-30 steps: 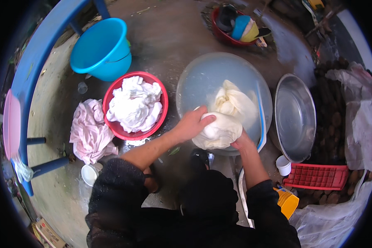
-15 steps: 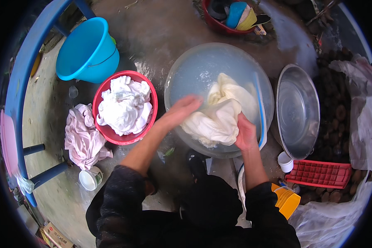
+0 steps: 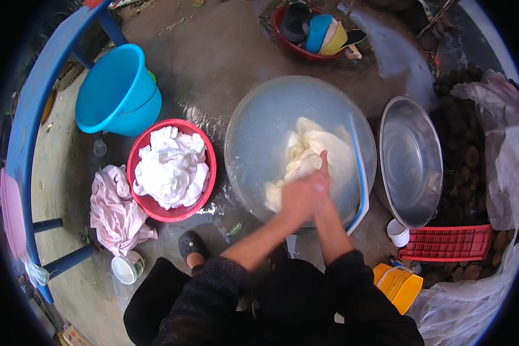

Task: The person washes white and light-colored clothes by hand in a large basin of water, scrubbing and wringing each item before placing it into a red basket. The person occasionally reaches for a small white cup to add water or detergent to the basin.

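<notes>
A cream cloth (image 3: pixel 307 147) lies bunched in cloudy water inside a large translucent round basin (image 3: pixel 245 106) in front of me. My left hand (image 3: pixel 301 197), blurred, reaches across the cloth's near side and overlaps my right hand (image 3: pixel 323 176). Both hands meet over the bunched fabric. A fingertip of the right hand points away from me; its other fingers are hidden behind the left, so their grip does not show. A washboard (image 3: pixel 360 173) with a blue edge leans inside the basin's right side.
Left of the basin stand a red basin (image 3: pixel 212 190) of white laundry (image 3: pixel 172 167), a blue bucket (image 3: pixel 118 92) and pink cloth (image 3: pixel 115 210) on the ground. To the right are a metal basin (image 3: pixel 412 164), a red plastic rack (image 3: pixel 447 243), a white cup (image 3: pixel 397 233) and a yellow container (image 3: pixel 399 286).
My left hand has moved right and down onto the cloth to meet the right hand. The right hand has shifted slightly left, and the raised fabric has sunk into the basin.
</notes>
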A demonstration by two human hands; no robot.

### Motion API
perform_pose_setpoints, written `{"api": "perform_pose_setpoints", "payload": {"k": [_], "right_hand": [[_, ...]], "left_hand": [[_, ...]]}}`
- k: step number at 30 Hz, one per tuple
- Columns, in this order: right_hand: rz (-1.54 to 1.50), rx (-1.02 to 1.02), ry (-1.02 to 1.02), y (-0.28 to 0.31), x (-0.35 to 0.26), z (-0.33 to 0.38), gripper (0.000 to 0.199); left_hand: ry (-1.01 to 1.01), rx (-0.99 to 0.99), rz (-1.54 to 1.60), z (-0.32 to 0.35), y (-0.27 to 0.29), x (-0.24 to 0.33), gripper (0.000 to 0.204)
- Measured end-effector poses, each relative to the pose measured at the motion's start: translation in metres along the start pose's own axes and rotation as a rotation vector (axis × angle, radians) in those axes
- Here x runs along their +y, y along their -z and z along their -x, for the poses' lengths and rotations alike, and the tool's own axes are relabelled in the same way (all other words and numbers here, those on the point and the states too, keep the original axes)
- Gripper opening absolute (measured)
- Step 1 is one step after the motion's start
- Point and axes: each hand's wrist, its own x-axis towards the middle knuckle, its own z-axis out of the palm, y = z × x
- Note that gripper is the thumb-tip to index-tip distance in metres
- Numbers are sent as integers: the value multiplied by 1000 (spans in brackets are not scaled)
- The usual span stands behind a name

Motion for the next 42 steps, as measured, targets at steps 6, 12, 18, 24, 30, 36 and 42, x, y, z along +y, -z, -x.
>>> {"api": "perform_pose_setpoints", "payload": {"k": [6,12,18,24,30,36,42], "right_hand": [[-30,144,123,-21,16,-3,45],[-18,167,246,-9,27,-28,47],[31,377,354,-28,31,-24,46],[87,117,240,-4,19,-7,39],[93,-15,279,31,-4,-9,42],[238,371,169,-43,5,11,50],[590,68,41,-60,-40,37,45]], "left_hand": [[52,604,487,2,1,9,31],[96,360,207,-26,-5,-14,26],[295,214,178,-62,14,-41,27],[191,678,276,-33,-31,-10,26],[-12,494,69,-28,-4,10,21],[149,225,531,-59,40,-66,31],[-56,-311,1193,-47,66,-83,40]]}}
